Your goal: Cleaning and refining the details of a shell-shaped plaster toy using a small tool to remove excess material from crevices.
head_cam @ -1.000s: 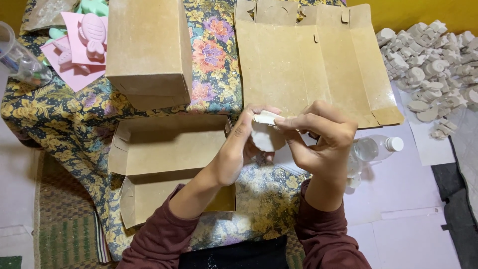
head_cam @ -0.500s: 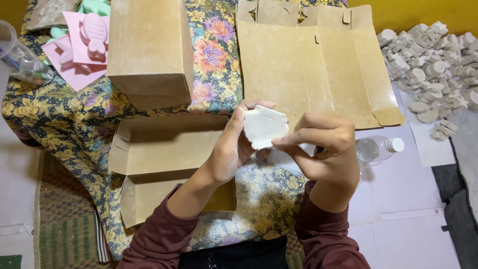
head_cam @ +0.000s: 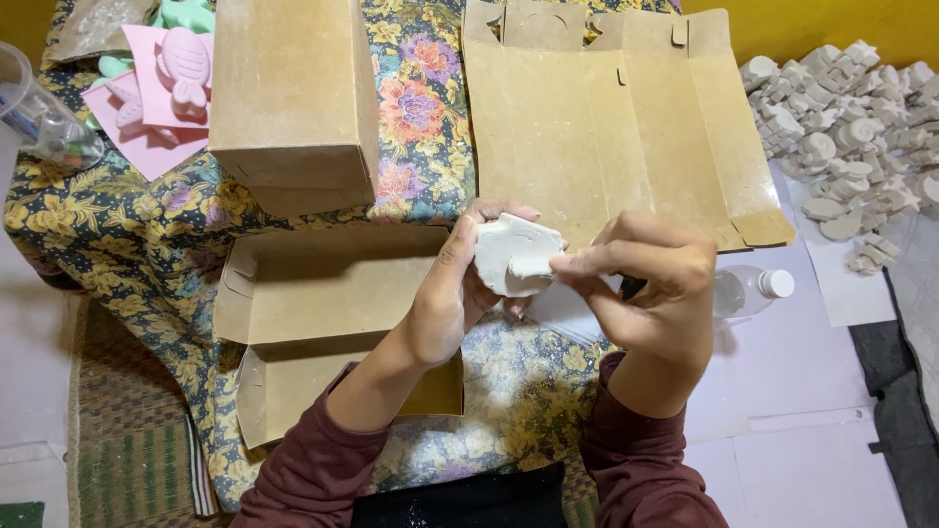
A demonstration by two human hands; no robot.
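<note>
A flat white plaster piece (head_cam: pixel 515 254) is held upright in my left hand (head_cam: pixel 452 290), fingers curled behind it and thumb at its lower edge. My right hand (head_cam: pixel 641 284) is closed, its thumb and forefinger pressed against the piece's right edge; a dark object shows under this hand but I cannot tell what it is. Both hands hover above the flowered cloth (head_cam: pixel 430 117), just right of an open brown cardboard box (head_cam: pixel 323 293).
A closed brown box (head_cam: pixel 291 98) and a flattened carton (head_cam: pixel 606 117) lie at the back. Pink moulds (head_cam: pixel 161 88) and a clear plastic cup (head_cam: pixel 39 117) sit at the left. A heap of white plaster shapes (head_cam: pixel 851 127) is at the right, with a plastic bottle (head_cam: pixel 748 290) near my right hand.
The white piece has been turned in my left hand, so its broad face now shows. My right hand has shifted slightly right along its edge.
</note>
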